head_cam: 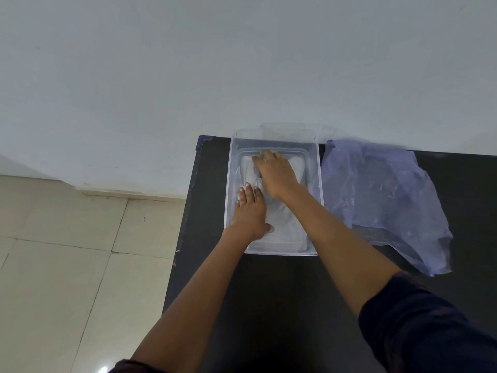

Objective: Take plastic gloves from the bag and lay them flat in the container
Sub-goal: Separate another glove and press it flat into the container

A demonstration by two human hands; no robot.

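Palms down, no pinch: left hand (251, 211) spread flat on the near part of the thin whitish plastic gloves (279, 219), right hand (277, 175) pressing the far end, likely smoothing them flat. Gloves lie inside the clear rectangular plastic container (228, 184) on the black table (269, 305). Translucent blue plastic bag (382, 195) lies slack just right.
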